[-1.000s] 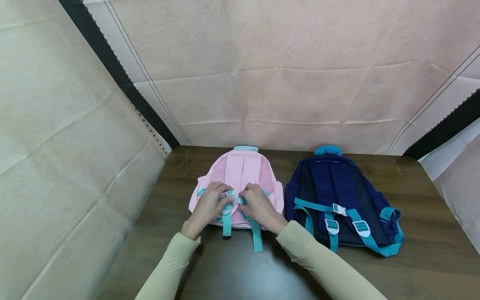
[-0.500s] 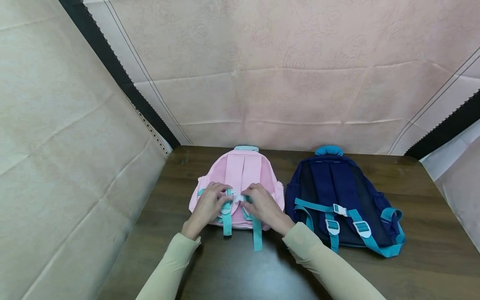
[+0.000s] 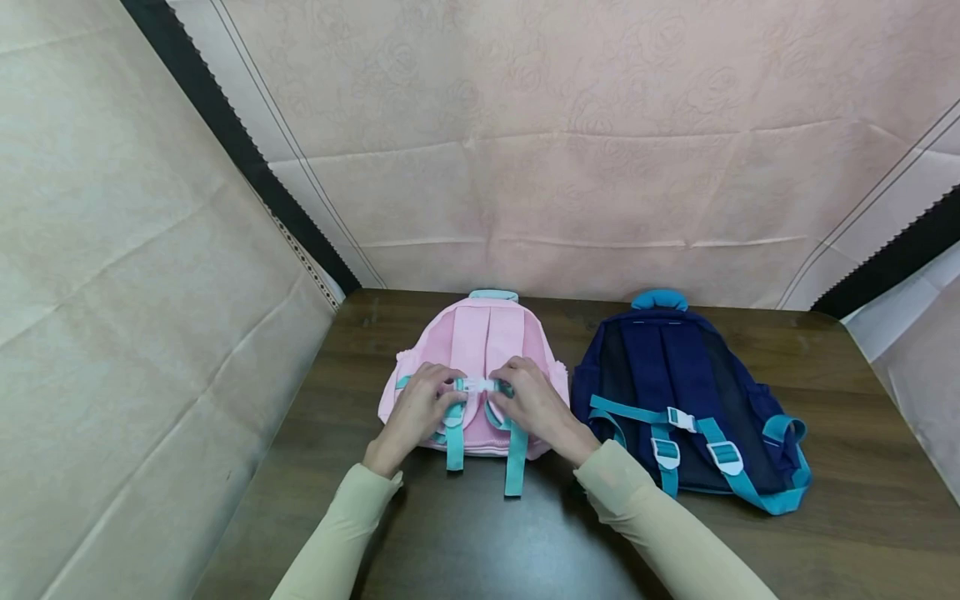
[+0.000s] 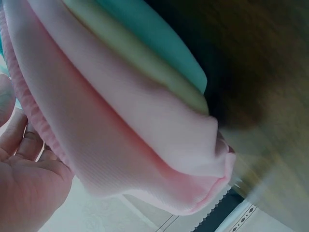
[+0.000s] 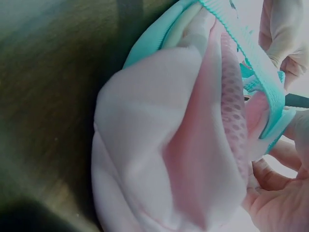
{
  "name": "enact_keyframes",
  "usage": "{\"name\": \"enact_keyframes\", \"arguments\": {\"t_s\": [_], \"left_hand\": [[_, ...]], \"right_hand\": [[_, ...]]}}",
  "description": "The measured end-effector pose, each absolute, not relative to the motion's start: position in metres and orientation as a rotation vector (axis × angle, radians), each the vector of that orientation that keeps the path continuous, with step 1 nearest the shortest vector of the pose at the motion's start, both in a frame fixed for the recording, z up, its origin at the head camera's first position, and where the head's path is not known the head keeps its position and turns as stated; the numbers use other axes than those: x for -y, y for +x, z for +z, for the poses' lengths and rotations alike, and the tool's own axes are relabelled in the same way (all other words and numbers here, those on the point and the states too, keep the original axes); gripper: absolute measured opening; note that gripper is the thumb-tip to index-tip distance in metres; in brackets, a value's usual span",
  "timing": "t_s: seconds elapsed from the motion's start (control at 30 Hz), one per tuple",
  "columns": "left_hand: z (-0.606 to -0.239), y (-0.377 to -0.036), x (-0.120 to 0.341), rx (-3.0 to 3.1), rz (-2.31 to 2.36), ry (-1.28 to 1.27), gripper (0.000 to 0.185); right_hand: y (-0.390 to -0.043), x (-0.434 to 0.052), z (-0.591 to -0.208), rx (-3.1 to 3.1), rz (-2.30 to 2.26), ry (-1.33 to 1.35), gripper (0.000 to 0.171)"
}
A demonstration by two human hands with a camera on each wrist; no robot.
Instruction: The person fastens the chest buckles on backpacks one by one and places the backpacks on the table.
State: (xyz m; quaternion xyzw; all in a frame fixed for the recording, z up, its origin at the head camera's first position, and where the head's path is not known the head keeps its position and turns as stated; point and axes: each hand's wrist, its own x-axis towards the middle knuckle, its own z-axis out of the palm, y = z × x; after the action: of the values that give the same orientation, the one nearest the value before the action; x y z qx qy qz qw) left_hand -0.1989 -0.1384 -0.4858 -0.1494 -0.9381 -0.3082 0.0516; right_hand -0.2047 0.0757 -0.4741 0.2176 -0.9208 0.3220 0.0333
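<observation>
Both hands work the white chest buckle on the pink backpack, lying strap-side up, left of centre on the brown table. Left hand pinches its left end, right hand its right end. Judgement: keep both halves aligned and straps untwisted. Navy backpack lies just right.

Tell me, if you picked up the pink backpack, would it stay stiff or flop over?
Probably flop. The pink backpack lies flat on the table and its soft cloth folds in the wrist views. It looks flat and unstuffed, so likely light. Its loose teal straps would probably dangle.
</observation>
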Motion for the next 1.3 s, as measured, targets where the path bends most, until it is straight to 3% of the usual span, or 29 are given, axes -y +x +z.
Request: {"name": "enact_keyframes", "arguments": {"t_s": [0.63,1.3], "left_hand": [[-0.4856,-0.2005,0.1340,2.826,-0.918,-0.447,0.033],[-0.4881,-0.2037,0.1306,2.786,-0.849,-0.523,0.025]], "right_hand": [[-0.2070,-0.0765,-0.4729,2.872,0.985,0.716,0.033],[-0.2080,-0.0772,-0.4738,2.842,0.977,0.770,0.030]]}}
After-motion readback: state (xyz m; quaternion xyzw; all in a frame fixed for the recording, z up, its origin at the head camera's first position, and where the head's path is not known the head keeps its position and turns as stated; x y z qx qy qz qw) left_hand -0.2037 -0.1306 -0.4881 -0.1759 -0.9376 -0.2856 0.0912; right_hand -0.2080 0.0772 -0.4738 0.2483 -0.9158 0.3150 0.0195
